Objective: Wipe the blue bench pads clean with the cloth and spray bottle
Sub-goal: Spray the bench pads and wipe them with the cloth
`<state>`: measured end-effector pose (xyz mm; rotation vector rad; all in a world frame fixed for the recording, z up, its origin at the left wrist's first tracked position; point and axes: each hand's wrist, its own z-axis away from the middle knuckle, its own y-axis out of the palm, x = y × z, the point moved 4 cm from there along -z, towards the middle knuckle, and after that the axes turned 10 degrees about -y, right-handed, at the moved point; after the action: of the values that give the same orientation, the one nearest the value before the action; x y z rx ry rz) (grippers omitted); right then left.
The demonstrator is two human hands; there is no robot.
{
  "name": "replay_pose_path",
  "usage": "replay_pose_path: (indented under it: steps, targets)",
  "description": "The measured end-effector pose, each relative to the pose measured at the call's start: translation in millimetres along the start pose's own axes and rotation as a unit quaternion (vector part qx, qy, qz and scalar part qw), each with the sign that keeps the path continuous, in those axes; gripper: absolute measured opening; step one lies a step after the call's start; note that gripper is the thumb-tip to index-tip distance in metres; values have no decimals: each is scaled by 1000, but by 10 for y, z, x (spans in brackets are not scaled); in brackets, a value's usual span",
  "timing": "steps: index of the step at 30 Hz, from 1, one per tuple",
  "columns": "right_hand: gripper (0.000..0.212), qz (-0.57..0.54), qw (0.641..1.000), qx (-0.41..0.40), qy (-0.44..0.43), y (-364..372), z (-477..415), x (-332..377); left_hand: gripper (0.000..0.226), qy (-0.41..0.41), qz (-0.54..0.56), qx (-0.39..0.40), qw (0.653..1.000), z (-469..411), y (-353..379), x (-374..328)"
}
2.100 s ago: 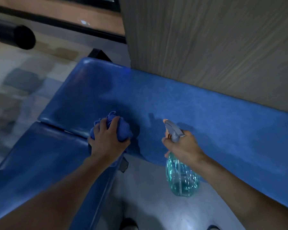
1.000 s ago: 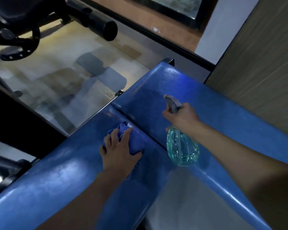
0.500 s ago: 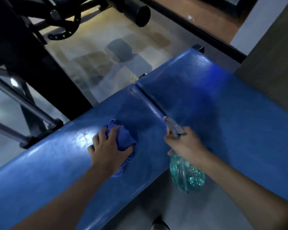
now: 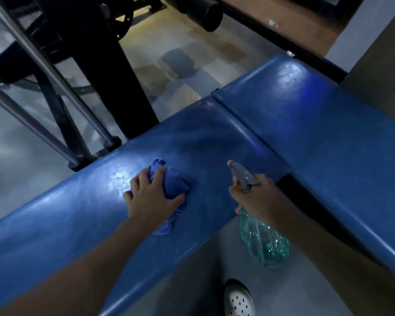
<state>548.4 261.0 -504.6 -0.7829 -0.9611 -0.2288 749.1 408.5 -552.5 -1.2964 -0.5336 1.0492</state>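
Head view: your left hand (image 4: 154, 197) bunches the cloth (image 4: 173, 182) against the near bench pad (image 4: 62, 215), and your right hand (image 4: 259, 197) grips the spray bottle (image 4: 263, 242) past its edge. Press flat, overlap strokes toward the seam (image 4: 244, 131).

The worktop (image 4: 203, 137) is two blue pads meeting at a seam (image 4: 244, 131): the left pad (image 4: 55, 224) and the right pad (image 4: 328, 133). A crumpled blue cloth (image 4: 172, 182) lies on the left pad, pressed under the left grip (image 4: 151, 199). The pale sheen beside it may be moisture or glare.
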Motion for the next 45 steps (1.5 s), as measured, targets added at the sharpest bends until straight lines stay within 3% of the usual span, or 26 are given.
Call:
replay_pose_path:
  steps: [3, 7, 11, 18, 23, 29, 33, 39, 45]
  targets:
    - [19, 72, 997, 0, -17, 281, 139, 172, 84, 9, -15, 3, 1000, 86, -48, 347]
    - [13, 40, 999, -35, -11, 646, 269, 245, 86, -8, -14, -11, 1000, 240, -139, 955]
    - [22, -2, 1000, -19, -19, 948, 408, 370, 87, -23, -8, -32, 999, 433, -203, 1417]
    - [32, 42, 999, -3, -23, 1398, 670, 579, 87, -54, -10, -7, 998, 715, -304, 2035]
    - [29, 27, 997, 66, -39, 1748, 859, 744, 89, -87, -3, -5, 996, 895, -375, 2464]
    - [26, 101, 990, 85, -46, 2166, 1037, 923, 82, -129, 0, 1, 992, 1065, -446, 2916]
    - [30, 100, 985, 129, -50, 2475, 1182, 1026, 83, -150, 6, 1, 989, 1203, -497, 3234]
    - [18, 101, 984, 132, -58, 2875, 1369, 1170, 85, -190, 26, -20, 981, 1433, -554, 3790]
    - [28, 75, 980, 167, -77, 3321, 1606, 1344, 76, -232, 46, -36, 971, 1697, -614, 4351]
